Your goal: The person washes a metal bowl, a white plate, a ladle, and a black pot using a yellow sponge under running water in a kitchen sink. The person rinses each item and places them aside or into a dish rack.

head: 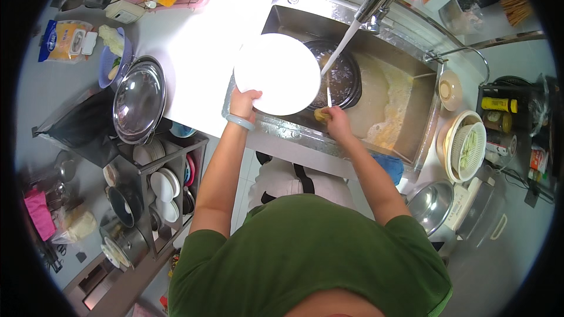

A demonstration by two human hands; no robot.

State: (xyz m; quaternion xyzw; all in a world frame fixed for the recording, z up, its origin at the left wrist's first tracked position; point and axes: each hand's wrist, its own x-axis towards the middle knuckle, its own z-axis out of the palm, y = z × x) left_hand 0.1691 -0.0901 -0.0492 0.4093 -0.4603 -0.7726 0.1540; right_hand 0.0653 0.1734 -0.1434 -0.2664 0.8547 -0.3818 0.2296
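My left hand (243, 105) grips the lower left rim of a large white round plate (277, 75), tilted over the left side of the steel sink (407, 134). In my right hand (339, 124) is a yellowish sponge or cloth (322, 114), low over the sink near its front edge. A thin, pale utensil handle (328, 94) reaches from beside these fingers into a dark pot (348, 77) of water; whether I hold it is unclear. Water runs from the chrome faucet (370, 4) past the plate's right edge. The plate hides part of the pot.
Cloudy, foamy water (374, 114) covers the sink bottom. Right of the sink stand a beige bowl (450, 90), a white strainer (469, 152) of cut vegetables and a steel bowl (434, 207). At left are a steel lid (140, 99) and a rack (174, 160) of dishes.
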